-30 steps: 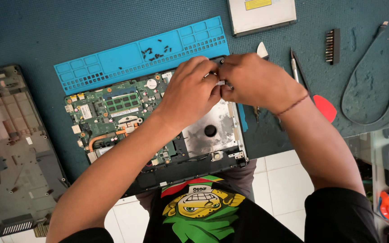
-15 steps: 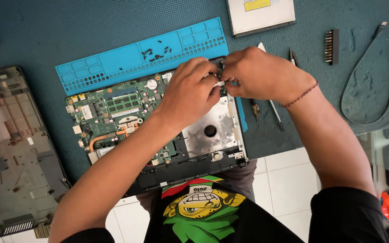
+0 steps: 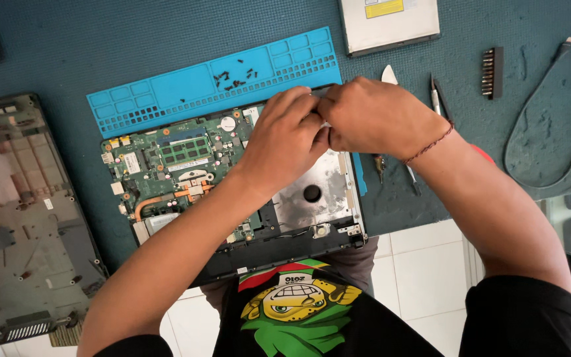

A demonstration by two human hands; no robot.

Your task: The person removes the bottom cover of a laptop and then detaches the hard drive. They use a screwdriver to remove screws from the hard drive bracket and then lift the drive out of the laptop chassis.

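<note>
Both hands meet over the far right corner of the opened laptop base (image 3: pixel 232 192), which lies at the near edge of the teal work mat (image 3: pixel 67 59), its front rim overhanging the mat's edge above white floor tiles. The left hand (image 3: pixel 285 142) and right hand (image 3: pixel 371 119) press fingertips together on something small at that corner; what they pinch is hidden by the fingers, so the grip cannot be told.

The green motherboard (image 3: pixel 173 158) fills the base's left half, a bare silver drive bay (image 3: pixel 318 192) its right. Just beyond the laptop's far edge lies a blue screw tray (image 3: pixel 166 92) with loose dark screws (image 3: pixel 236 76) in one compartment. A removed bottom cover (image 3: pixel 21 218) lies at the mat's left edge.

At the far edge sits a grey optical drive (image 3: pixel 391 26) bearing a yellow rectangular label (image 3: pixel 384 8). Right of the hands lie screwdrivers (image 3: pixel 439 99), a bit holder (image 3: pixel 492 73) and a looped cable (image 3: pixel 550 119), with open mat between them.
</note>
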